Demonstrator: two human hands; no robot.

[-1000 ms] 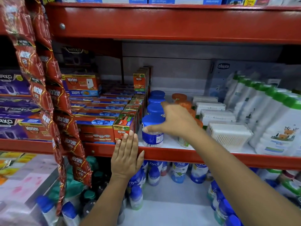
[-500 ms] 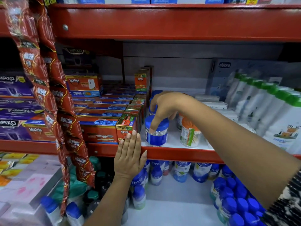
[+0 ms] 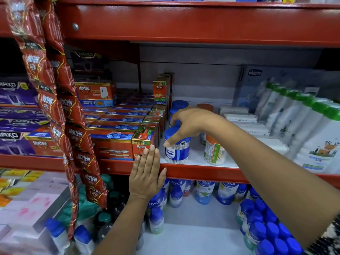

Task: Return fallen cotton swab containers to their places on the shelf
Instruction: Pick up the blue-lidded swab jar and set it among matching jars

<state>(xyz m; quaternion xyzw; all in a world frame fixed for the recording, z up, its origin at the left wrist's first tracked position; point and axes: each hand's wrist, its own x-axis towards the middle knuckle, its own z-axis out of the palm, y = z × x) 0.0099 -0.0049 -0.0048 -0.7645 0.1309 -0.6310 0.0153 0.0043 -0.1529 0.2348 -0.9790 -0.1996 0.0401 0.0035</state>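
Observation:
A clear cotton swab jar with a blue lid [image 3: 177, 153] stands upright at the front of the white shelf board, just behind the red shelf edge [image 3: 202, 173]. My right hand [image 3: 191, 124] reaches in from the right and curls over its lid, thumb on the jar's front, fingers behind. More blue-lidded jars [image 3: 180, 104] line up behind it, partly hidden by the hand. An orange-lidded swab jar [image 3: 214, 151] stands upright to the right. My left hand [image 3: 147, 177] lies flat against the shelf edge, fingertips touching a Mortein box [image 3: 143, 142].
Stacked Mortein boxes [image 3: 114, 144] fill the shelf to the left. Red sachet strips [image 3: 73, 135] hang in front of them. Flat white swab boxes [image 3: 241, 117] and green-capped white bottles [image 3: 312, 129] stand to the right. Blue-capped powder bottles [image 3: 206, 190] crowd the shelf below.
My right hand has come forward from the jars' tops and now wraps the front blue-lidded jar, thumb lower on its side. The left hand has stayed on the shelf edge.

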